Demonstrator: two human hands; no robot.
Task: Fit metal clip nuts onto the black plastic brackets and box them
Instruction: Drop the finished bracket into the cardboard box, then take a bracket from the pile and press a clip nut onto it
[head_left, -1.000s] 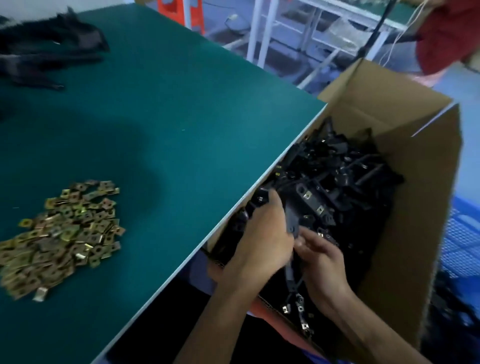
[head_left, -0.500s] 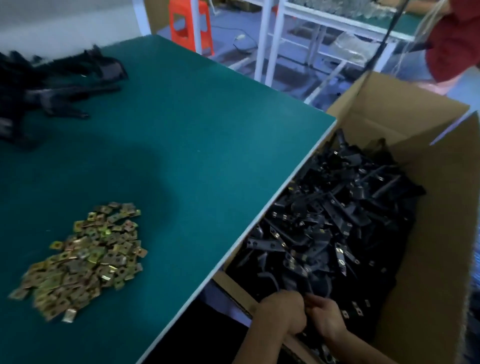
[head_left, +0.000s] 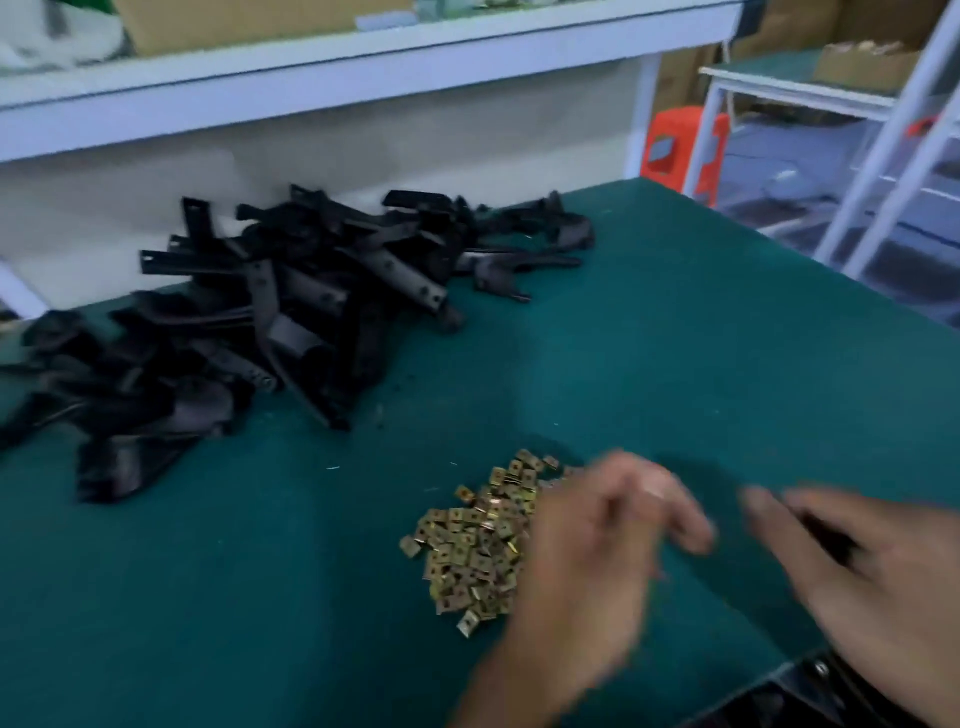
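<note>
A heap of small brass-coloured metal clip nuts (head_left: 478, 540) lies on the green table (head_left: 675, 338). A big pile of black plastic brackets (head_left: 270, 312) sits at the back left against the wall. My left hand (head_left: 597, 561) hovers over the right side of the nut heap, blurred, fingers loosely bent and holding nothing I can see. My right hand (head_left: 872, 561) is to its right above the table near the front edge, fingers stretched out, empty. Both hands are motion-blurred.
A white shelf (head_left: 363, 57) with cardboard boxes runs above the back wall. An orange stool (head_left: 675, 150) and white table frames (head_left: 883, 156) stand past the table's right edge. A dark corner with bracket parts (head_left: 810, 680) shows at the bottom right.
Both hands left the carton of finished brackets and came up over the table beside the nut heap. My view swung left, so the carton is out of sight and the bracket pile is in view.
</note>
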